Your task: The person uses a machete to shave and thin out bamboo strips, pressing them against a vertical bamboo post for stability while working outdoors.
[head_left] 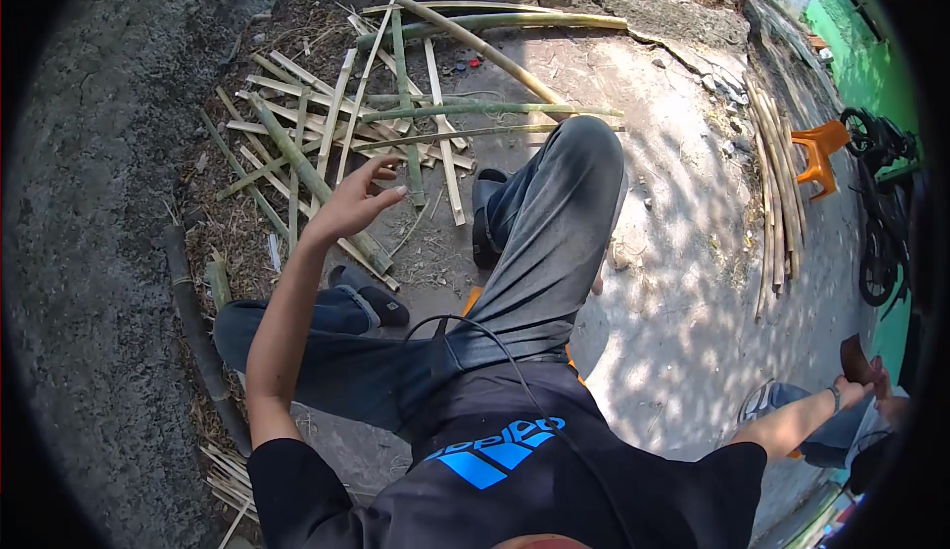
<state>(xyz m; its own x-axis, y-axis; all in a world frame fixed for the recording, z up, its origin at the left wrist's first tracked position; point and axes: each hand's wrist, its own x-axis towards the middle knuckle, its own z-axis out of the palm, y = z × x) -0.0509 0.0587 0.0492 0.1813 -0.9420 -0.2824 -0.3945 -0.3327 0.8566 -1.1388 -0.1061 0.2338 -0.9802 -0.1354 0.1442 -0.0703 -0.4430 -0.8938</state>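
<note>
My left hand (361, 198) is raised above the pile of split bamboo strips (346, 118), fingers apart and curved, holding nothing. A thick green bamboo piece (315, 178) lies below and beside it. Out to the far right, my right hand (853, 391) reaches toward another person and is closed around a flat brown piece (854, 359), whose kind I cannot make out at the rim. The other person's hand (894, 410) is close by; whether it touches the piece is unclear. My bent legs in jeans (554, 232) lie between my arms.
Long bamboo poles (777, 183) lie at the right, near an orange plastic stool (819, 158) and a parked motorbike (876, 202). A rough grey wall (99, 232) rises along the left, with a dark pipe-like pole (198, 326) beside it. More strips (233, 485) lie lower left.
</note>
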